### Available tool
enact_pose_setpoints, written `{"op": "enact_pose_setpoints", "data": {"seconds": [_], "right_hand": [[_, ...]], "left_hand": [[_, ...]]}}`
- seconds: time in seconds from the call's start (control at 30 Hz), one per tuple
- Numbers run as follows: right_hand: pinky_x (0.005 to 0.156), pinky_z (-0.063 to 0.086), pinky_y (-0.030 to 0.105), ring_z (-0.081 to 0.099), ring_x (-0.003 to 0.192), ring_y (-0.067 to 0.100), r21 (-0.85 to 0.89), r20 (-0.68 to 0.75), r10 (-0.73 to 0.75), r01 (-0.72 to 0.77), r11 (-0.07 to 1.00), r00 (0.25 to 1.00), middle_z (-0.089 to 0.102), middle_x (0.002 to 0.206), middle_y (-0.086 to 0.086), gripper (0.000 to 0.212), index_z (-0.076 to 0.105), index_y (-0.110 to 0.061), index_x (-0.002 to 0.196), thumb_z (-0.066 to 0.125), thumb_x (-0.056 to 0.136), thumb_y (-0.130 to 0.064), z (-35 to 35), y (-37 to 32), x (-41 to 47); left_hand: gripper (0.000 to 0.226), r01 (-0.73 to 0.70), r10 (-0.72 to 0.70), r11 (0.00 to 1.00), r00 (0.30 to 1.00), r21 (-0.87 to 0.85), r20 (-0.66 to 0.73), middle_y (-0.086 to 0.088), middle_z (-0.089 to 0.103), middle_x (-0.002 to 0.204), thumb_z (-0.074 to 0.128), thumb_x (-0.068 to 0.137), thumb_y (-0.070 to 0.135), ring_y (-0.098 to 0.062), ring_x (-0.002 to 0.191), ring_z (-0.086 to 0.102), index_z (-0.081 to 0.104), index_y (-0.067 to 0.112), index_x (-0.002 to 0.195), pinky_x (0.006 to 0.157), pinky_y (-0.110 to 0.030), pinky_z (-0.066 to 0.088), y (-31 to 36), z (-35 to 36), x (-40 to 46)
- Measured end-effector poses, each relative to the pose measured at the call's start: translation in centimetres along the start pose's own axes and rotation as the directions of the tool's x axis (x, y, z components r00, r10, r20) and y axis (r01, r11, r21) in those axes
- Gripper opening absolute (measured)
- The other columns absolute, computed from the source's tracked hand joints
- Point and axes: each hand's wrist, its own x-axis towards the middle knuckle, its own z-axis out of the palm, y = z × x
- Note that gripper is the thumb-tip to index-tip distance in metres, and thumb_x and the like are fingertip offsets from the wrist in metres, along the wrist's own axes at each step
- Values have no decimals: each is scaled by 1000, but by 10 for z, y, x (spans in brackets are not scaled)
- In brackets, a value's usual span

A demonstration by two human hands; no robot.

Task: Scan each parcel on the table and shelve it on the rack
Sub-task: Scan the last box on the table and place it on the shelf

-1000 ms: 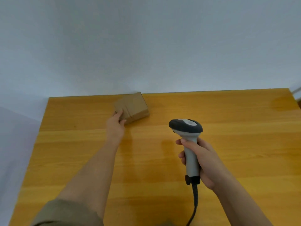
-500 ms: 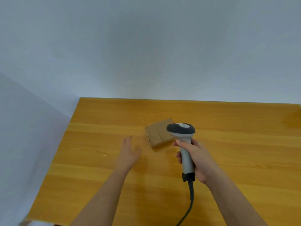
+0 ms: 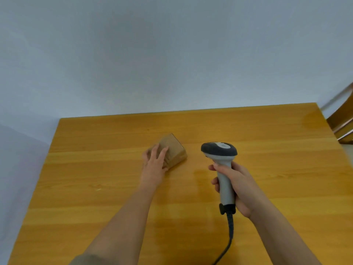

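- Head-worn, wide-angle, facing forward and down over the wooden worktop [image 3: 267, 169].
- Close above both forearms (near enough to cut them at the lower edge).
- Plain wall [image 3: 172, 54] filling the upper half.

A plain room set up as a small parcel-handling station, perhaps an office or stockroom: a bare pale wall [image 3: 172, 54], a wooden table [image 3: 267, 140] pushed against it, one cardboard parcel [image 3: 174, 148] lying there, and a corded barcode scanner [image 3: 219, 152]. Wooden furniture [image 3: 342, 121] shows at the right edge.
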Motion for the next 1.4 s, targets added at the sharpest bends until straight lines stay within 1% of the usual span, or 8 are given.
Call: {"op": "enact_pose_setpoints", "data": {"seconds": [0.27,0.37,0.5,0.63,0.9,1.07,1.23,1.4], "right_hand": [[63,50,32,59,64,15,-20,80,4,-2,1000,997,65,100,11,21,63,-14,113,66,93,-20,27,-7,1],[62,50,32,59,63,15,-39,102,20,-16,999,995,65,95,11,20,63,-12,111,66,93,-19,36,-3,2],[62,50,32,60,62,15,-24,71,26,-24,999,997,66,95,11,22,63,-11,114,66,93,-18,40,4,5],[61,50,32,58,63,15,-26,14,-9,9,1000,1000,62,99,14,19,63,-9,112,64,94,-16,33,5,8],[62,50,32,58,66,15,11,-44,-33,33,999,998,66,101,9,20,62,-8,113,63,94,-16,16,6,3],[64,50,33,58,66,16,22,-14,-19,19,1000,1000,65,104,9,19,62,-10,113,63,95,-17,18,7,-3],[63,49,33,58,65,16,-6,28,-11,11,1000,1000,64,102,10,17,62,-11,111,63,95,-16,25,7,-9],[61,49,31,59,65,14,-24,60,-18,20,1000,998,65,103,9,19,62,-11,111,64,94,-18,36,3,-17]], "left_hand": [[37,406,-295,621,914,-671,279,-11,47,142,46,103,15,-25,113,53,43,17,140,97,-45,51,-38,-46,-12],[75,493,-349,559,869,-667,351,-11,31,154,58,94,48,-28,134,40,23,18,153,108,-46,40,-39,-37,-27],[126,352,-296,745,936,-567,192,-5,4,162,68,65,77,-31,149,8,-3,28,156,118,-54,22,-2,-9,-36],[101,43,-26,962,997,-270,68,2,-9,161,61,66,82,-38,148,-1,14,49,149,117,-61,15,40,10,-24],[83,102,-144,914,986,-392,-79,-1,-3,157,79,72,50,-33,144,13,32,27,135,116,-48,28,25,18,-34],[120,444,-550,524,828,-727,110,-9,12,155,84,70,47,-30,140,25,1,21,153,109,-46,36,-5,6,-48],[55,567,-443,-256,651,-783,617,-13,60,121,74,86,29,-29,102,60,52,8,132,74,-40,54,-26,-2,-53],[34,467,-295,-421,740,-778,604,-18,65,108,58,96,33,-32,94,62,61,6,116,79,-41,54,-32,-30,-68]]}}
